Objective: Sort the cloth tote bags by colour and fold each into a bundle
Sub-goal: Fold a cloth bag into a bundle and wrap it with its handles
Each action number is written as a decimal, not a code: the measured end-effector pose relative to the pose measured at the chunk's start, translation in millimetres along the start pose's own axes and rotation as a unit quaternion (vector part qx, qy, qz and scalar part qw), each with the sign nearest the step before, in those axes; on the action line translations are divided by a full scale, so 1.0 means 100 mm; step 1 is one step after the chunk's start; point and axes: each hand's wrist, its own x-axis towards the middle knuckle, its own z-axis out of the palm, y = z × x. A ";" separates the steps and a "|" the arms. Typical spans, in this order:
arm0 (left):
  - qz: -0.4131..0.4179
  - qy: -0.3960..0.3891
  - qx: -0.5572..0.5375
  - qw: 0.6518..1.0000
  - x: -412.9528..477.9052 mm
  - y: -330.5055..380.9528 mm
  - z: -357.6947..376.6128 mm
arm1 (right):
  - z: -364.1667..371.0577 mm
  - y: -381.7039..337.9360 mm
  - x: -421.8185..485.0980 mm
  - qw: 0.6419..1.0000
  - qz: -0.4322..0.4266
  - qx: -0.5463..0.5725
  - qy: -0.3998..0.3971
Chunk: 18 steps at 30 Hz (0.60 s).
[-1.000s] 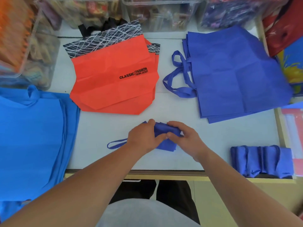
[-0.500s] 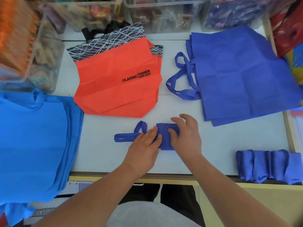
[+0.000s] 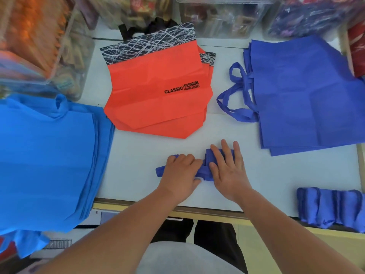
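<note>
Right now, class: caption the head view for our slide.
Left hand grips a folded tote by its strap; right hand presses it flat.

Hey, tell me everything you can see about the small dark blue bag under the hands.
The dark blue bag looks like soft matte cloth, folded down into a thick little wad that lies flat on the white table near its front edge. The right hand presses on it with straight fingers and covers most of it. One handle strap sticks out to the left, and the left hand curls over it. It touches no other bag.
</note>
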 end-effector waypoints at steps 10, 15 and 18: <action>0.122 0.051 -0.075 0.988 -0.08 -0.18 -0.03 | 0.00 -0.23 -0.02 0.996 0.068 0.059 0.027; -0.033 -0.095 -0.359 0.928 -0.22 -0.33 -0.48 | -0.08 -0.15 0.01 0.991 0.059 0.119 -0.006; -0.188 -0.119 -0.541 0.811 -0.23 -0.40 -0.75 | -0.12 -0.17 0.01 0.988 0.064 0.140 0.000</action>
